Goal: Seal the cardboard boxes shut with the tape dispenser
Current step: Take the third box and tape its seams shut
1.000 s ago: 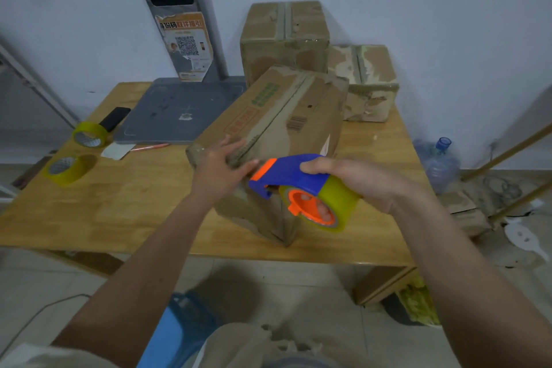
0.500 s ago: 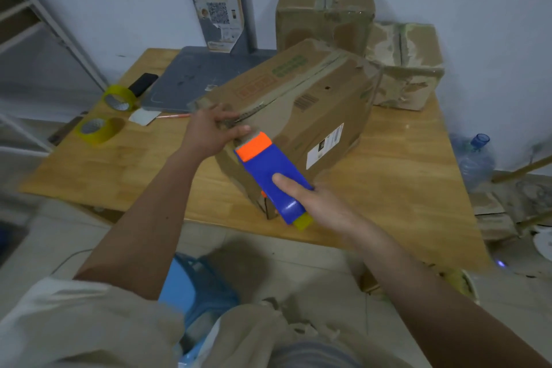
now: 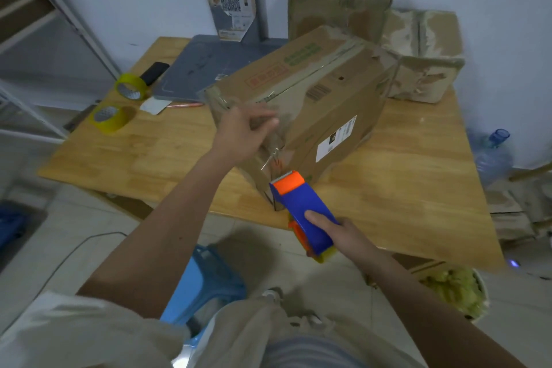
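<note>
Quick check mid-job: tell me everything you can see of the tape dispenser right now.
The tape dispenser is a blue plastic shell with an orange head carrying a toothed metal cutter, orange side parts and a yellowish tape roll showing at its rear. The right hand grips it from behind, one finger lying on top. It sits low at the near corner of the cardboard box, head pointed at the box, over the table's front edge. A clear strip of tape seems to run from it up the corner.

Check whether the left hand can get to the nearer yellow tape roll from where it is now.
Probably yes. The left hand rests on the box holding nothing, and the nearer tape roll lies out to its left on bare table, with nothing standing between them.
</note>
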